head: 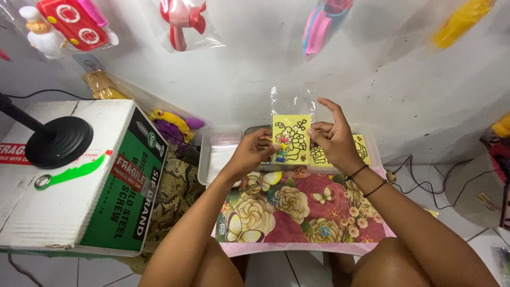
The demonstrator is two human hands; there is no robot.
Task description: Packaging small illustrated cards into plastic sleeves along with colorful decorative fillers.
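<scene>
White wall [239, 79] is seen behind a cardboard box [69, 175] and a flowered tabletop [297, 212]. Above it, a yellow picture card [291, 139] in a clear bag [289, 101] is pinched by left hand [254, 151] fingers and right hand [332, 139] fingers.

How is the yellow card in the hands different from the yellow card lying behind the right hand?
The held yellow card stands upright in a clear bag, pinched by the left hand and right hand; the other yellow card lies flat in a tray, with no bag that can be made out. The held one shows fully; the other is partly hidden. Both are yellow with black line drawings.
</scene>
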